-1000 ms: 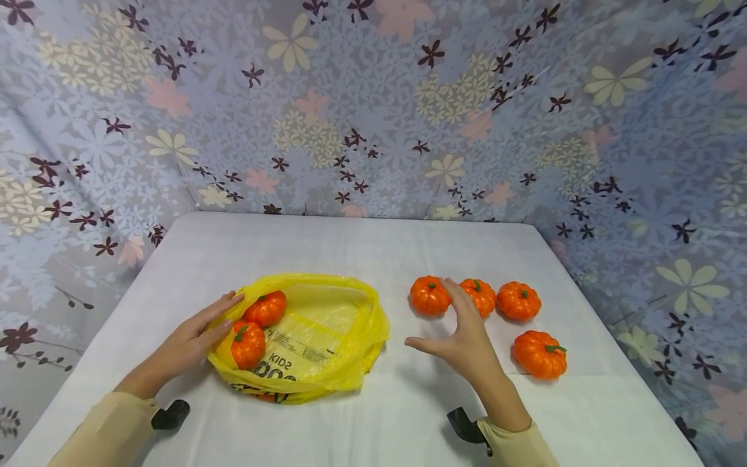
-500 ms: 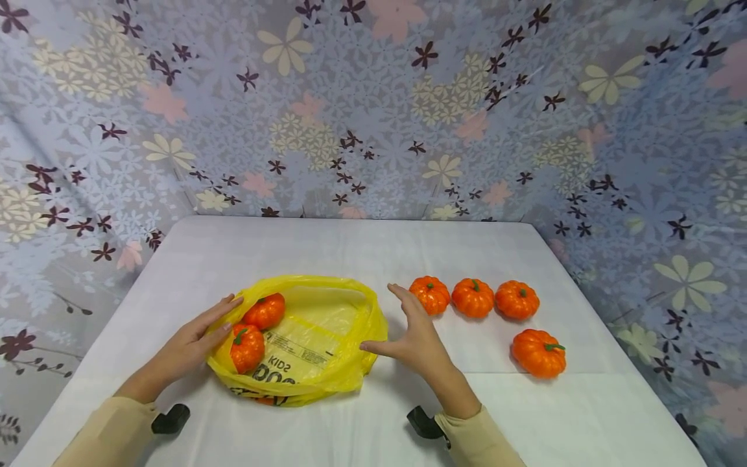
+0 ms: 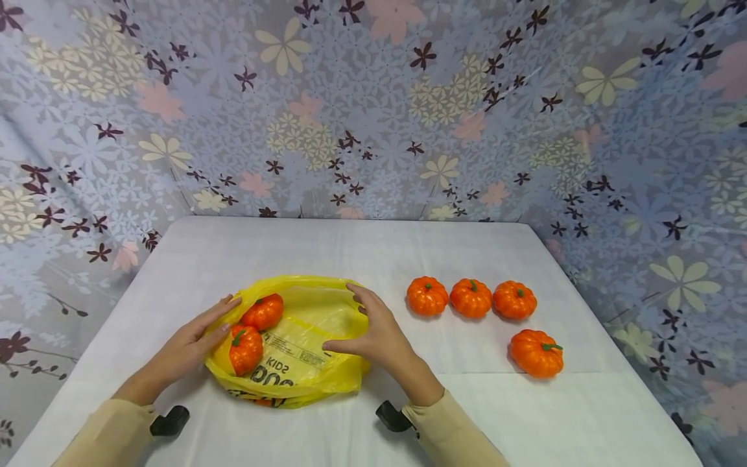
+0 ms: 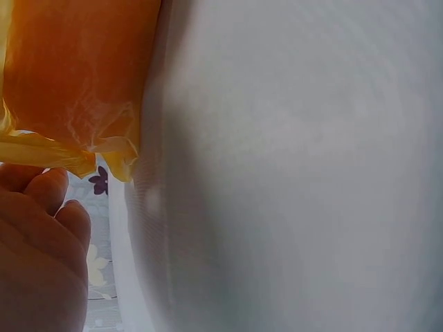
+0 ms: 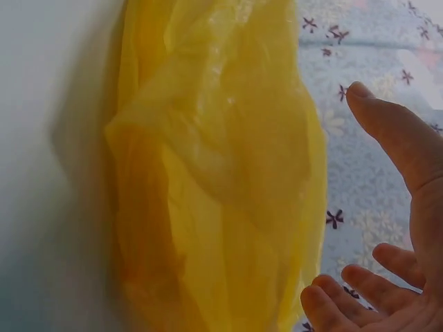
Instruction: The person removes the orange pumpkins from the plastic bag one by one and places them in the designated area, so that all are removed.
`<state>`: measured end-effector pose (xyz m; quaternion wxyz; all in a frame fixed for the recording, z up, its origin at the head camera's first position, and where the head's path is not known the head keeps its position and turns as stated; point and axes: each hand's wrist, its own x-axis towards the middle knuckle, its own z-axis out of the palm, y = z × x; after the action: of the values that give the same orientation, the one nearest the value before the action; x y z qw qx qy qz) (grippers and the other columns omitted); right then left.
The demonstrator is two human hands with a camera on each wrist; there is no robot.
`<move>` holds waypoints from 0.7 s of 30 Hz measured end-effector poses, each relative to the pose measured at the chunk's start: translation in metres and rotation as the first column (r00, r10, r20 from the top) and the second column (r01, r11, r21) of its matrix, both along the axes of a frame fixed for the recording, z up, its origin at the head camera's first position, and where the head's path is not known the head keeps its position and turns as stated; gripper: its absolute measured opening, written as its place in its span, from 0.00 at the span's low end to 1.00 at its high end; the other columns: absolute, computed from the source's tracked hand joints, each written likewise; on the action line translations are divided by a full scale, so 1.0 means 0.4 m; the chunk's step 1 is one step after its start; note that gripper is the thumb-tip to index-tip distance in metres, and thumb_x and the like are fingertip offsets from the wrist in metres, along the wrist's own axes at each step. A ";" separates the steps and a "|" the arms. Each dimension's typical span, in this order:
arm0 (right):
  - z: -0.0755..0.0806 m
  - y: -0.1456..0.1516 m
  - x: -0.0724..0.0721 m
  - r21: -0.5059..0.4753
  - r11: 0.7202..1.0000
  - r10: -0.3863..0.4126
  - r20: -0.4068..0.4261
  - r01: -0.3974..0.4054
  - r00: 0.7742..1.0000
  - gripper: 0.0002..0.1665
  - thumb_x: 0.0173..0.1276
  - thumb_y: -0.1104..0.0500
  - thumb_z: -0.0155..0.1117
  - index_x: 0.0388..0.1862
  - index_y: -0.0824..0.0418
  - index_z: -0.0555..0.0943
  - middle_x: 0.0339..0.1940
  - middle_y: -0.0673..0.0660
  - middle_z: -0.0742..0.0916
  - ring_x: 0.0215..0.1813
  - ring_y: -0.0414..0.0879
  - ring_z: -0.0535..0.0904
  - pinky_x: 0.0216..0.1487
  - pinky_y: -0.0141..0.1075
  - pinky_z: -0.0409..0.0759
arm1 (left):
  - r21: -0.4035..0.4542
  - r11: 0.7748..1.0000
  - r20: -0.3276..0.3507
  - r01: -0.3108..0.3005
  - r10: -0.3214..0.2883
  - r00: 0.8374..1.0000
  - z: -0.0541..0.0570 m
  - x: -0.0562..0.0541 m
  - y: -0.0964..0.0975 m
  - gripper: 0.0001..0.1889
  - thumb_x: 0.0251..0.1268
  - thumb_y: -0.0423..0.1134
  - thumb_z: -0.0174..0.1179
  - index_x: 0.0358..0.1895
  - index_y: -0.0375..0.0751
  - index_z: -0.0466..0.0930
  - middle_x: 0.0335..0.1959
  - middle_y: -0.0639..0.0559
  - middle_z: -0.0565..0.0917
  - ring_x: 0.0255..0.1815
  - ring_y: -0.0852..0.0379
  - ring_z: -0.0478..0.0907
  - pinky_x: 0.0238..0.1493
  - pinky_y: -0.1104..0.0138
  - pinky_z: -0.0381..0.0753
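A yellow plastic bag (image 3: 309, 293) lies on the table with its mouth wide, black lettering showing inside. Two small orange pumpkins, one at the back (image 3: 262, 312) and one in front (image 3: 246, 350), sit in its left side; more orange shows at its lower front edge. Along the bag's left rim rests my left hand (image 3: 177, 350), fingers extended. My right hand (image 3: 379, 337) hovers over the right rim, thumb and fingers spread apart and holding nothing. In the right wrist view, the bag's side (image 5: 228, 173) stands beside that hand's spread fingers.
Three orange pumpkins, left (image 3: 427, 297), middle (image 3: 471, 298) and right (image 3: 515, 300), form a row right of the bag. Another pumpkin (image 3: 536, 353) lies nearer the front right. A flowered cloth (image 3: 373, 130) hangs behind the white table (image 3: 350, 246).
My right hand has moved left from in front of the pumpkin row to above the bag's right rim, spread throughout. The left hand has stayed at the bag's left rim.
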<state>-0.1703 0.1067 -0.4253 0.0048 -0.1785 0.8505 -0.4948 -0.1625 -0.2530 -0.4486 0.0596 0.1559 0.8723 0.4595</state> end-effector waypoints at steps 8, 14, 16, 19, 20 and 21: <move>-0.005 -0.056 -0.006 0.007 0.997 0.079 0.000 -0.079 0.997 0.61 0.48 0.47 0.86 0.77 0.60 0.64 0.73 0.60 0.71 0.70 0.59 0.69 0.69 0.48 0.72 | -0.008 1.000 0.013 -0.006 0.006 1.000 0.001 0.002 -0.001 0.28 0.80 0.46 0.51 0.79 0.52 0.62 0.81 0.41 0.51 0.79 0.32 0.44 0.68 0.28 0.45; 0.001 -0.104 -0.006 0.069 0.990 0.123 0.009 -0.123 0.992 0.60 0.49 0.44 0.85 0.77 0.57 0.65 0.74 0.57 0.71 0.68 0.57 0.72 0.67 0.47 0.74 | -0.006 1.000 0.007 -0.005 0.005 1.000 0.000 0.002 0.000 0.28 0.80 0.46 0.51 0.79 0.51 0.62 0.81 0.40 0.51 0.79 0.32 0.44 0.68 0.27 0.45; 0.004 -0.118 -0.006 0.097 0.986 0.136 0.022 -0.138 0.990 0.60 0.49 0.42 0.85 0.78 0.55 0.64 0.74 0.55 0.71 0.67 0.57 0.72 0.66 0.46 0.75 | -0.011 1.000 0.005 -0.008 0.008 1.000 -0.002 0.001 0.001 0.28 0.80 0.46 0.51 0.79 0.51 0.61 0.81 0.40 0.52 0.79 0.32 0.44 0.68 0.27 0.45; 0.008 -0.139 -0.005 0.157 0.976 0.144 0.046 -0.149 0.989 0.61 0.49 0.40 0.84 0.78 0.53 0.65 0.74 0.51 0.71 0.69 0.53 0.71 0.67 0.45 0.74 | -0.021 1.000 0.003 -0.016 0.016 1.000 -0.002 0.001 0.003 0.28 0.80 0.47 0.50 0.79 0.50 0.61 0.81 0.39 0.52 0.79 0.32 0.44 0.68 0.28 0.45; 0.010 -0.145 -0.005 0.174 0.972 0.148 0.056 -0.155 0.987 0.61 0.49 0.39 0.84 0.78 0.52 0.65 0.75 0.50 0.70 0.70 0.52 0.70 0.67 0.45 0.73 | -0.023 1.000 0.003 -0.018 0.018 1.000 -0.002 0.001 0.003 0.28 0.80 0.47 0.50 0.79 0.49 0.61 0.81 0.39 0.51 0.79 0.31 0.44 0.68 0.28 0.45; 0.010 -0.151 -0.005 0.188 0.969 0.154 0.066 -0.164 0.986 0.60 0.49 0.39 0.84 0.78 0.52 0.65 0.75 0.50 0.70 0.72 0.50 0.69 0.68 0.45 0.72 | -0.026 0.999 0.002 -0.020 0.020 1.000 -0.003 0.002 0.004 0.28 0.80 0.47 0.50 0.79 0.48 0.61 0.81 0.39 0.51 0.79 0.31 0.44 0.69 0.28 0.45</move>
<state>-0.1723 0.0465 -0.4212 0.0831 -0.2321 0.8769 -0.4127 -0.1619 -0.2515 -0.4498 0.0580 0.1461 0.8797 0.4487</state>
